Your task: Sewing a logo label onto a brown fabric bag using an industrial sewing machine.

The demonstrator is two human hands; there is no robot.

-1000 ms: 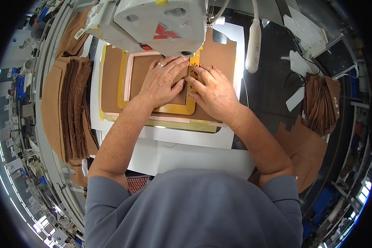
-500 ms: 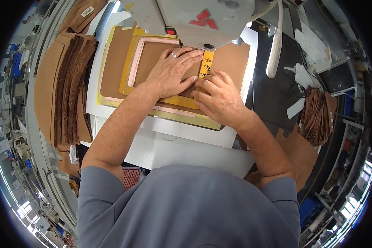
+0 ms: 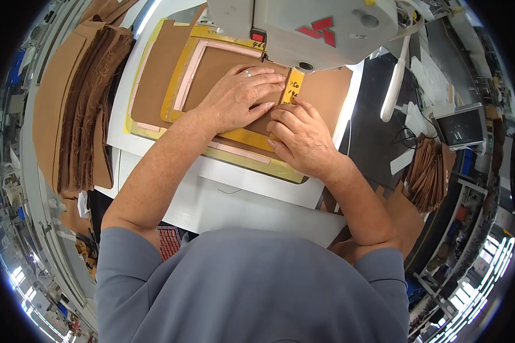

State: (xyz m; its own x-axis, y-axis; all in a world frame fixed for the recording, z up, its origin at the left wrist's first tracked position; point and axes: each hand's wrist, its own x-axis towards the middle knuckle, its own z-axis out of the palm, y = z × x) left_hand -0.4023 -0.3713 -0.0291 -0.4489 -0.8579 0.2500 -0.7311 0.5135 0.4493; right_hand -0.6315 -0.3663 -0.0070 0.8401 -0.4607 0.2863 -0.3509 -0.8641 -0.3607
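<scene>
My left hand (image 3: pixel 237 100) lies palm down, fingers stretched out, on a brown fabric or leather panel (image 3: pixel 214 68) inside a yellow template frame (image 3: pixel 177 74) with pale pink strips along it. At the frame's lower right corner, my right hand (image 3: pixel 309 137) has its fingers bent and drawn together; whatever they pinch is hidden beneath them. Handwritten marks run along the frame's right bar. Under the frame, a larger brown panel (image 3: pixel 151 71) rests on a yellow-edged sheet. The grey-white head of a sewing machine (image 3: pixel 326 28) hangs just beyond my fingers.
A thick stack of brown cut pieces (image 3: pixel 77 108) stands to the left. On the right are a white wand-shaped lamp (image 3: pixel 395 86), a dark screen (image 3: pixel 462 127) and a fanned brown bundle (image 3: pixel 428 174). A white work surface (image 3: pixel 252 203) spans the near side.
The whole view has turned slightly, so the machine head appears farther right. Both hands keep nearly the same places on the frame, with my right fingers shifted only slightly.
</scene>
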